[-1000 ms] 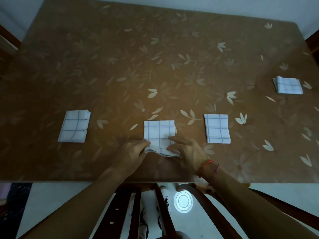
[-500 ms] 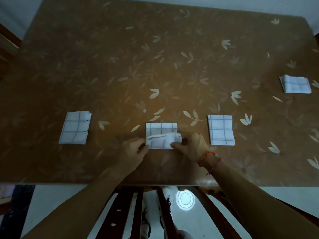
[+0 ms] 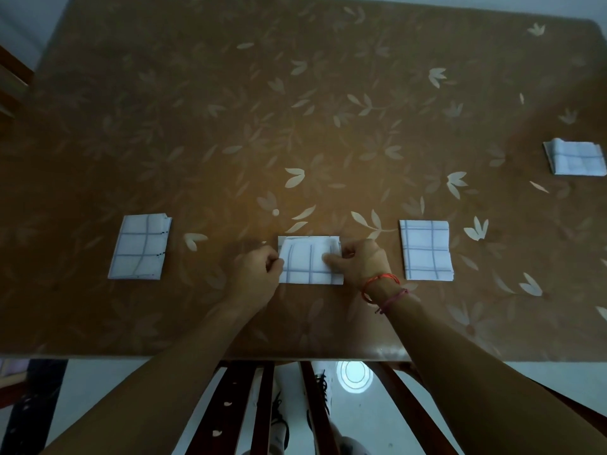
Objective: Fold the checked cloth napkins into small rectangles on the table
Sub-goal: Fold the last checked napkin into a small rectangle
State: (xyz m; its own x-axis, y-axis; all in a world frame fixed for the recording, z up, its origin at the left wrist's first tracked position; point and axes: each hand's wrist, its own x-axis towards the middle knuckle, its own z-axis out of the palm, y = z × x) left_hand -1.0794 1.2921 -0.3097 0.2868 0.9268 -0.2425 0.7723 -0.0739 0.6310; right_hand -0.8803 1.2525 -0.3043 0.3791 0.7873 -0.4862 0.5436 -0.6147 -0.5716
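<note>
A white napkin with blue checks [image 3: 307, 261] lies folded into a small rectangle near the table's front edge, its top layer nearly flush with the far edge. My left hand [image 3: 258, 274] pinches its left edge with curled fingers. My right hand [image 3: 359, 262], with red thread bands at the wrist, pinches the right edge, thumb on top of the cloth. Three other folded checked napkins lie flat: one to the left [image 3: 139, 247], one just right [image 3: 426, 249], one at the far right [image 3: 574, 157].
The brown table [image 3: 295, 126] with a pale leaf pattern stretches far ahead. Its front edge runs just below my forearms. A dark wooden chair back [image 3: 249, 405] stands under that edge. Another chair part [image 3: 10, 80] shows at the far left.
My hands have carried the napkin's near edge away from me and laid it over the far half, halving the cloth. Both hands now sit at its left and right edges.
</note>
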